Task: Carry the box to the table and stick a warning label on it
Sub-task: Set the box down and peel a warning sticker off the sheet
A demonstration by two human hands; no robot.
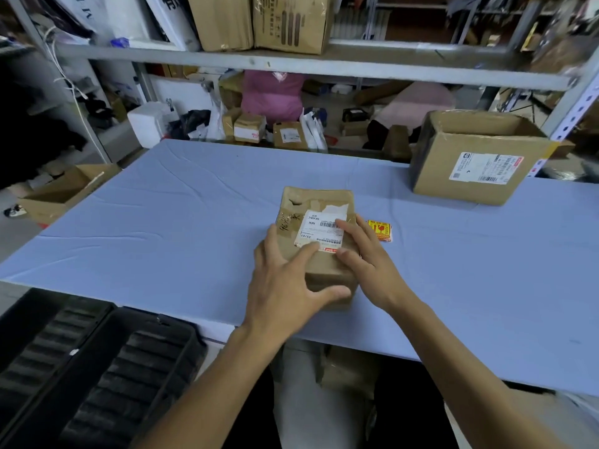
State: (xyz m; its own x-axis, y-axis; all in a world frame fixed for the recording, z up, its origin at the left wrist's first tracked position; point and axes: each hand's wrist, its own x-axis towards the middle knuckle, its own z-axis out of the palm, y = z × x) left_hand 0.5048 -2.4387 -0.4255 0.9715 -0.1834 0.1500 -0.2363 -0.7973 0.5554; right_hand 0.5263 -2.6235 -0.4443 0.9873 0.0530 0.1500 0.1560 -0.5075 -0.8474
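Observation:
A small brown cardboard box [319,202] with a white shipping label on top rests on the blue table [168,222], near its front edge. My left hand [285,283] grips the box's near left corner, thumb on the front face and fingers on top. My right hand [366,257] lies on the box's right side, fingers spread over the white label. A stack of yellow and red warning labels [380,230] lies flat on the table just right of the box, partly behind my right hand.
A large open cardboard box [470,157] stands at the table's far right. Black plastic crates [97,367] sit below the table's front left. An open carton [61,192] is on the floor at left. Shelving with parcels runs behind the table.

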